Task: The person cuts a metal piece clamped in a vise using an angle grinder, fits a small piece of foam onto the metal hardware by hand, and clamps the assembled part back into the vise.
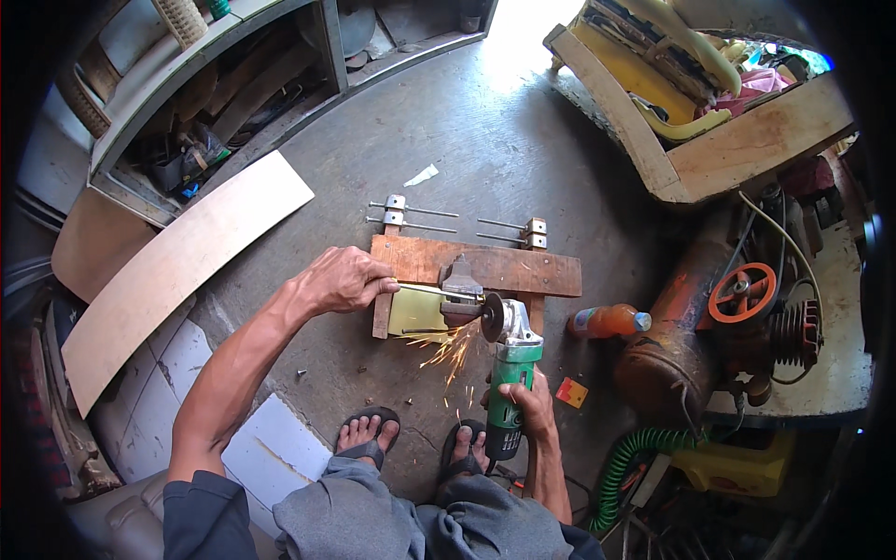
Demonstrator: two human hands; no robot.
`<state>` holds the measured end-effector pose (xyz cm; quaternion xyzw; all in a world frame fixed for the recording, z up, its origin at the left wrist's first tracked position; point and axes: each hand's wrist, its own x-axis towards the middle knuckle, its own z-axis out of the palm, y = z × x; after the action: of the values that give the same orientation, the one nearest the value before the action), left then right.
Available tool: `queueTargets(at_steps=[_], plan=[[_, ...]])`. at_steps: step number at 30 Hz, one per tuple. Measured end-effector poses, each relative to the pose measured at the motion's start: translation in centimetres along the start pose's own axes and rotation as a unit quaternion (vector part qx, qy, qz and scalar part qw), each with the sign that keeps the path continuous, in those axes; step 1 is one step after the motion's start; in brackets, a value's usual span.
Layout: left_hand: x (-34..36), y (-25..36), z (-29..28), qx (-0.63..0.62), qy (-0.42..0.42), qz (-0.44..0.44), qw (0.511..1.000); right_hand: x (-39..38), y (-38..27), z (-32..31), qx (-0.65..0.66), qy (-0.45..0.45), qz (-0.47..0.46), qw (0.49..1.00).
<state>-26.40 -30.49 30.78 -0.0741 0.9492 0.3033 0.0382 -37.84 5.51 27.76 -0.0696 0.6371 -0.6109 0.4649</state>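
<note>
My right hand (535, 403) is wrapped round the green body of an angle grinder (519, 357), below the plank's near edge. Its dark disc (492, 317) meets the work at the jaws of a small vise (459, 277), and orange sparks (455, 357) spray down toward my feet. With fingers closed, my left hand (347, 279) pinches the left end of a thin metal rod (425, 291) that runs to the vise. The vise stands on a brown wooden bench plank (537, 269). The disc and jaws hide the exact contact point.
Long bolts in metal blocks (394, 213) stick out beyond the plank. An orange drink bottle (607, 323) stands to the right, beside a rusty compressor tank (672, 345) with a coiled green hose (627, 467). A long pale board (187, 271) lies left. My sandalled feet are below the sparks.
</note>
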Motion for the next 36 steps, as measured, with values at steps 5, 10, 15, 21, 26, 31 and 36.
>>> queueTargets(at_steps=[5,10,15,21,26,31,36], plan=[[0.13,0.22,-0.3,-0.003,-0.013,-0.012,1.0,-0.01,-0.38,0.17,0.012,0.007,-0.005,1.0],[0.13,-0.05,-0.12,0.001,-0.01,-0.006,1.0,-0.01,-0.51,0.31,0.012,0.008,-0.001,1.0],[0.15,0.02,-0.15,-0.001,-0.011,-0.01,1.0,0.1,-0.36,0.12,-0.008,0.016,-0.006,1.0],[0.32,0.32,-0.21,-0.007,-0.007,-0.009,1.0,0.09,0.03,-0.43,-0.002,0.004,-0.003,1.0],[0.16,-0.19,-0.03,0.002,-0.009,-0.01,1.0,0.31,0.21,-0.2,0.004,0.005,0.005,1.0],[0.2,-0.15,-0.02,-0.003,-0.003,0.001,1.0,0.37,-0.42,0.05,0.015,0.004,-0.001,1.0],[0.04,-0.34,0.1,-0.006,0.002,0.008,1.0,0.49,-0.52,0.02,0.015,-0.004,-0.002,1.0]])
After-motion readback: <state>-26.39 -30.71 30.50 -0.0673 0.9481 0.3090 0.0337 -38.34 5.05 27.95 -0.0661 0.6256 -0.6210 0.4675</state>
